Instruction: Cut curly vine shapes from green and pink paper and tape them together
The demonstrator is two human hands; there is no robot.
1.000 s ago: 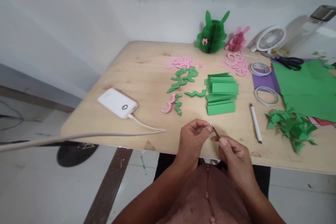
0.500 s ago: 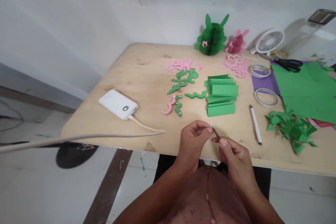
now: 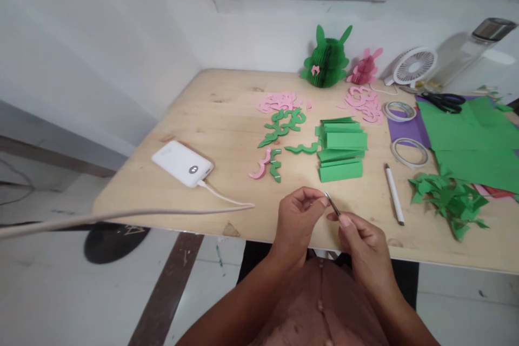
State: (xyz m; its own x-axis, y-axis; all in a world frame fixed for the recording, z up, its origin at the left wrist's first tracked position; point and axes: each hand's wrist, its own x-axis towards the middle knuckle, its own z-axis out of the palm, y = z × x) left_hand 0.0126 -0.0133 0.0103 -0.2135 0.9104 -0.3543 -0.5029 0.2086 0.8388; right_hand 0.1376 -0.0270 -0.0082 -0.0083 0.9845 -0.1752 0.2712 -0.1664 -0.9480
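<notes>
My right hand (image 3: pixel 363 238) pinches a thin dark tool with a bright tip (image 3: pixel 333 203), slanting up to the left; it is too small to tell its exact kind. My left hand (image 3: pixel 298 221) is closed at that tip, thumb against index finger, and whatever lies between them is hidden. Both hands hover at the table's front edge. Just beyond them lies a folded green paper stack (image 3: pixel 344 140), with a wavy green strip (image 3: pixel 300 148) at its left. Farther left are a scalloped green piece (image 3: pixel 275 165) bearing pale strips and a curved pink piece (image 3: pixel 260 165).
A white power bank (image 3: pixel 182 163) with a cable lies left. Green (image 3: pixel 326 65) and pink paper rabbits (image 3: pixel 366 66) stand by the wall, near a small fan (image 3: pixel 416 66). Rightward are tape rolls (image 3: pixel 410 163), a white pen (image 3: pixel 394 194), scissors (image 3: pixel 444 101) and green scraps (image 3: pixel 450 200).
The view has tilted very slightly. Both hands and the thin tool keep the same pose, and the things on the table have not moved.
</notes>
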